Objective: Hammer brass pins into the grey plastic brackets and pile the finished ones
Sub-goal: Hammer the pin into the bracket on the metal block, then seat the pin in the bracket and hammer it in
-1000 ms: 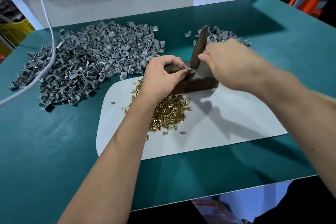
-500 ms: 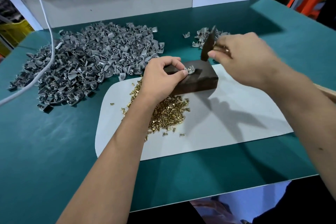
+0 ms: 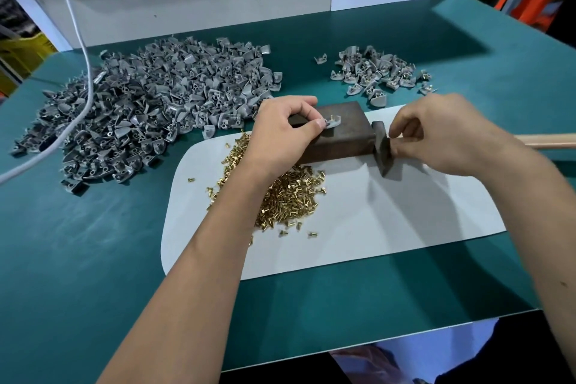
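Two piles of brackets sat near the tabletop's far edge: big unfinished pile (image 3: 149, 103) far-left, small finished pile (image 3: 378, 73) far-right. Left hand (image 3: 280, 137) pinched one bracket (image 3: 332, 122) on the dark block (image 3: 339, 131), brass pin (image 3: 332, 117) standing in it. Right hand (image 3: 448, 137) gripped the hammer (image 3: 382, 150) close to its head; vs. half a sec ago, hammer had dropped from raised above the block to beside its right end, on the white mat (image 3: 389, 212). Prob. strike done; bracket next goes to finished pile. Loose pins (image 3: 290, 193) lay mid-tabletop.
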Motion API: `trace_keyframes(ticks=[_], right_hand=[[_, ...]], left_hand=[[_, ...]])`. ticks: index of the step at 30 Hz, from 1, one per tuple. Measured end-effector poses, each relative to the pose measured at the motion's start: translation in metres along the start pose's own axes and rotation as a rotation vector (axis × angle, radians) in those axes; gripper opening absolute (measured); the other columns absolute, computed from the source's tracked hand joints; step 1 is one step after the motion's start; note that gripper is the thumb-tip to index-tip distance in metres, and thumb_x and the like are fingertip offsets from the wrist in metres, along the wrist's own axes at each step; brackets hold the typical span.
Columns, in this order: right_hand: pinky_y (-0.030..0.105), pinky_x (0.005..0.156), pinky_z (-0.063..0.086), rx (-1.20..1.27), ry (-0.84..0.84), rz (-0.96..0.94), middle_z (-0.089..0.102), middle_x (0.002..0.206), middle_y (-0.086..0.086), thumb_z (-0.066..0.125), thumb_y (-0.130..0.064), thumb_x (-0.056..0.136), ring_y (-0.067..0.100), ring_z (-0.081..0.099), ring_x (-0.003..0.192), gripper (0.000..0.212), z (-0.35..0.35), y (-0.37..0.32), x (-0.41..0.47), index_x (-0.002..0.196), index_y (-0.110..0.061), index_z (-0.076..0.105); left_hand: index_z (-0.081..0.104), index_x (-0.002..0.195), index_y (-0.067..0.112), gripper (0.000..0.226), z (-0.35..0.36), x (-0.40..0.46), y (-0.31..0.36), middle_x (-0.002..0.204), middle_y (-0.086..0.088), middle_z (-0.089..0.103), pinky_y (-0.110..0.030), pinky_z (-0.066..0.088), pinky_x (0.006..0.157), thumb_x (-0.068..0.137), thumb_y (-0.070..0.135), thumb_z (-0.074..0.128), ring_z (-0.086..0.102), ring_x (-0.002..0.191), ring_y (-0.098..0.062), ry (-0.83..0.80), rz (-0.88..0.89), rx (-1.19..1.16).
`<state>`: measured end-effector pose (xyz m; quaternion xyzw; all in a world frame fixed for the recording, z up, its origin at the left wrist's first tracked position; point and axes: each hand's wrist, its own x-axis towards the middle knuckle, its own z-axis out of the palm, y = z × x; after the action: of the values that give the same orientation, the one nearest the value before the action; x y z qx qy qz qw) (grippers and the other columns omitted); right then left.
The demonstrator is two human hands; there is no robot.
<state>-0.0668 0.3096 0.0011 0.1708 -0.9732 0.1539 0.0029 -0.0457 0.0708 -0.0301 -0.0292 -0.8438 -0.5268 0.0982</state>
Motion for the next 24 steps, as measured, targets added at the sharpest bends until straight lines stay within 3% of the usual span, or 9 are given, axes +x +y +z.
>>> trace_keyframes(ticks=[3, 5, 8, 12, 15, 18, 20, 24], right_hand=[[0.016, 0.067, 0.046, 0.025, 0.083, -0.077, 0.069, 0.072, -0.011, 0.071, -0.008, 0.083, 0.010, 0.066, 0.074, 0.018, -0.011, -0.010, 0.004, 0.092, -0.023, 0.074], [0.028, 0.079, 0.051, 0.079, 0.151, -0.180, 0.070, 0.081, -0.007, 0.073, -0.014, 0.085, 0.018, 0.066, 0.082, 0.020, -0.012, -0.025, 0.009, 0.102, -0.024, 0.072], [0.041, 0.091, 0.048, 0.012, 0.145, -0.383, 0.068, 0.098, 0.004, 0.075, -0.028, 0.088, 0.025, 0.061, 0.098, 0.030, -0.002, -0.046, 0.017, 0.117, -0.021, 0.071], [0.047, 0.083, 0.049, -0.007, 0.218, -0.474, 0.068, 0.092, 0.010, 0.062, -0.038, 0.092, 0.032, 0.062, 0.093, 0.030, 0.001, -0.050, 0.025, 0.103, -0.014, 0.076], [0.042, 0.080, 0.053, 0.001, 0.277, -0.377, 0.073, 0.087, 0.005, 0.067, -0.047, 0.089, 0.029, 0.066, 0.086, 0.033, 0.003, -0.042, 0.034, 0.094, -0.017, 0.078], [0.034, 0.073, 0.053, -0.026, 0.315, -0.168, 0.071, 0.077, 0.000, 0.074, -0.053, 0.085, 0.025, 0.064, 0.078, 0.033, 0.004, -0.029, 0.051, 0.083, -0.020, 0.077], [0.032, 0.070, 0.052, -0.022, 0.308, -0.051, 0.070, 0.074, 0.000, 0.075, -0.058, 0.082, 0.025, 0.064, 0.076, 0.040, 0.002, -0.020, 0.064, 0.077, -0.018, 0.075], [0.028, 0.064, 0.043, 0.019, 0.262, 0.094, 0.063, 0.060, 0.003, 0.079, -0.060, 0.077, 0.028, 0.062, 0.066, 0.050, 0.001, -0.012, 0.082, 0.060, -0.016, 0.064]], left_hand=[[0.073, 0.075, 0.024, 0.019, 0.000, 0.001, -0.001, 0.125, 0.002, 0.069, -0.044, 0.040, 0.114, 0.088, 0.011, 0.074, 0.058, 0.125, -0.015, 0.011, 0.006, 0.007], [0.073, 0.075, 0.023, 0.019, 0.000, 0.001, -0.001, 0.125, 0.001, 0.069, -0.044, 0.039, 0.114, 0.088, 0.010, 0.073, 0.057, 0.127, -0.016, 0.010, 0.009, 0.005], [0.072, 0.075, 0.019, 0.019, -0.001, -0.002, 0.001, 0.127, -0.004, 0.068, -0.043, 0.040, 0.114, 0.088, 0.006, 0.072, 0.059, 0.125, -0.012, -0.009, 0.026, -0.058], [0.072, 0.075, 0.017, 0.010, -0.002, -0.002, 0.007, 0.126, 0.001, 0.069, -0.039, 0.046, 0.109, 0.083, 0.022, 0.068, 0.062, 0.119, -0.007, 0.011, 0.021, -0.134], [0.071, 0.081, 0.016, 0.017, -0.008, 0.004, 0.000, 0.107, 0.007, 0.073, -0.045, 0.052, 0.101, 0.094, 0.027, 0.066, 0.067, 0.102, -0.010, 0.199, -0.032, -0.066], [0.069, 0.084, 0.022, 0.010, -0.026, 0.008, -0.015, 0.084, 0.012, 0.068, -0.040, 0.053, 0.095, 0.094, 0.026, 0.067, 0.064, 0.082, -0.007, 0.424, -0.117, 0.315], [0.072, 0.090, 0.021, 0.004, -0.040, 0.008, -0.028, 0.088, 0.003, 0.071, -0.044, 0.053, 0.097, 0.090, 0.021, 0.068, 0.067, 0.091, -0.019, 0.474, -0.195, 0.463], [0.074, 0.101, 0.019, 0.018, -0.057, 0.009, -0.045, 0.109, -0.010, 0.071, -0.049, 0.053, 0.097, 0.084, 0.014, 0.069, 0.062, 0.107, -0.036, 0.478, -0.314, 0.595]])
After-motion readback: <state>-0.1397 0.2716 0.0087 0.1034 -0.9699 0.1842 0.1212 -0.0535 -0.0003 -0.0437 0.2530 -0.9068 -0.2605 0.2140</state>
